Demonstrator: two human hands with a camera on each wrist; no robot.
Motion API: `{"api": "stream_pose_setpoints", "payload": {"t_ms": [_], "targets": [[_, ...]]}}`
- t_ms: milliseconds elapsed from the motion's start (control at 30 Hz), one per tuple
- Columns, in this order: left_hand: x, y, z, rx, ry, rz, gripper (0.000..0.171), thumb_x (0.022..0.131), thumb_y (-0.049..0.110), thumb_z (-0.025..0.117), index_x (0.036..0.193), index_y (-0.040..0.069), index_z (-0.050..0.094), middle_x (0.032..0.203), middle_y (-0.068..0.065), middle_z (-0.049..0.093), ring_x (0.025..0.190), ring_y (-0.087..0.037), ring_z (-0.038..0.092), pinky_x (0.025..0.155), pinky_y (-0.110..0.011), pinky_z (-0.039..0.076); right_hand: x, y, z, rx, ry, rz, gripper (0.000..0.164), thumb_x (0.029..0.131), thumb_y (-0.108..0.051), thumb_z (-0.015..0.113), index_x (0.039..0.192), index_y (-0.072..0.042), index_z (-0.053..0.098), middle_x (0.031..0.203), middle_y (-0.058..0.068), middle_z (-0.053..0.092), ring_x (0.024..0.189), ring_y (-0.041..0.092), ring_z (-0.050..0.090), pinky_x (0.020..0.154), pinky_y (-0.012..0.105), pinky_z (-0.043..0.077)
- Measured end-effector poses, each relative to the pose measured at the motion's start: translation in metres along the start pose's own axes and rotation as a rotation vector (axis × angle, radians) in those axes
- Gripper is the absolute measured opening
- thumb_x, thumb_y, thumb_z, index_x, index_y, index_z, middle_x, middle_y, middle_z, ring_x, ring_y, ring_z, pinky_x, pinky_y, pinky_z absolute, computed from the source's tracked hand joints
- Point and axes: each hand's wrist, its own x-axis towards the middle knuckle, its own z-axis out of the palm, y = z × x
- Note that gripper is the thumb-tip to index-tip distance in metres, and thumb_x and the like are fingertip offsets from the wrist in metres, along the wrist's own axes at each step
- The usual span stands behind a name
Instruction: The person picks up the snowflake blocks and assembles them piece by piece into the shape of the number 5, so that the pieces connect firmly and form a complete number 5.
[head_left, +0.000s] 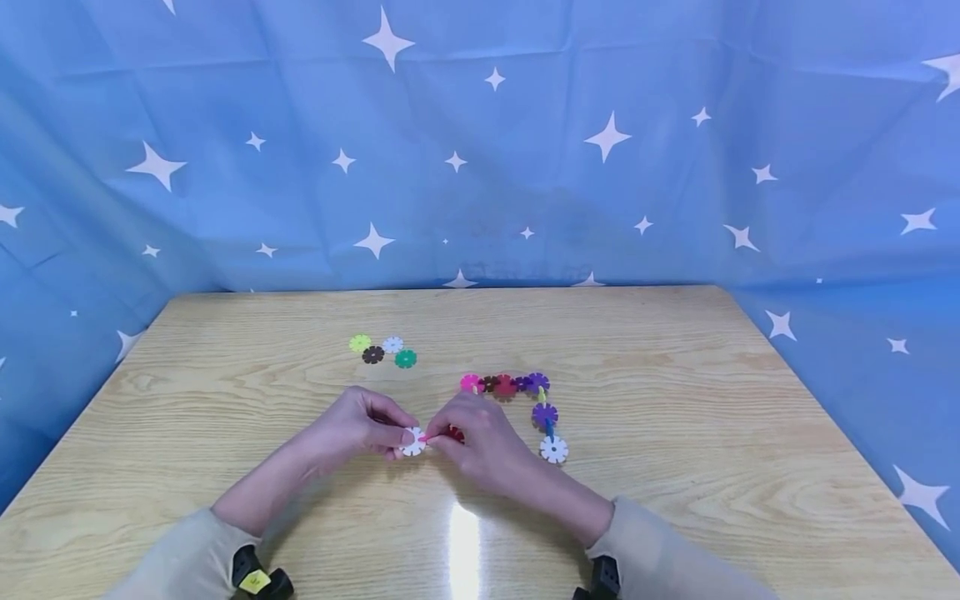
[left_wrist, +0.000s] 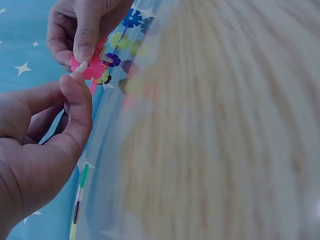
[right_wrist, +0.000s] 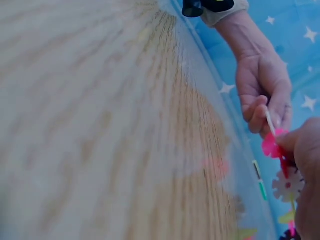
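Note:
In the head view both hands meet low over the table, left of the chain. My left hand [head_left: 356, 429] pinches a white notched plastic disc [head_left: 413, 442] between thumb and fingers. Right beside it, my right hand [head_left: 483, 437] pinches a pink notched disc [right_wrist: 271, 146], which meets the white disc's edge. A red disc [head_left: 454, 433] shows partly under the right hand, and the right wrist view has a red piece edge-on against the pink one. Right of the hands lies a bent chain of interlocked discs, from a pink disc [head_left: 471, 383] round to a white end disc [head_left: 553, 450].
Farther back on the wooden table [head_left: 675, 375], several loose discs lie in a group: a yellow-green disc [head_left: 360, 342], a dark brown disc [head_left: 373, 355], a white disc [head_left: 392, 344] and a green disc [head_left: 406, 358]. A blue star-patterned cloth [head_left: 480, 167] hangs behind the table.

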Motion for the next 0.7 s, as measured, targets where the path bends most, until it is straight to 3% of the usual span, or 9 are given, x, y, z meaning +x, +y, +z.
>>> {"api": "stream_pose_setpoints", "payload": {"t_ms": [367, 700], "targets": [[-0.0034, -0.0026, -0.0030, -0.040, 0.007, -0.014, 0.028, 0.091, -0.007, 0.067, 0.116, -0.020, 0.064, 0.095, -0.013, 0.072, 0.077, -0.018, 0.068, 0.074, -0.029, 0.060, 0.0045, -0.0024, 0.0004, -0.032, -0.054, 0.140, 0.011, 0.088, -0.007, 0.080, 0.096, -0.010, 0.075, 0.092, -0.003, 0.069, 0.090, 0.012, 0.060, 0.081, 0.027, 0.052], [-0.0033, -0.0049, -0.0013, -0.086, 0.042, -0.034, 0.025, 0.089, -0.008, 0.071, 0.111, -0.018, 0.066, 0.094, -0.017, 0.072, 0.080, -0.022, 0.072, 0.075, -0.031, 0.062, 0.0010, 0.0004, 0.0036, -0.031, -0.107, 0.194, 0.033, 0.081, -0.022, 0.089, 0.107, -0.008, 0.074, 0.094, -0.004, 0.065, 0.086, 0.009, 0.056, 0.075, 0.022, 0.051]]}}
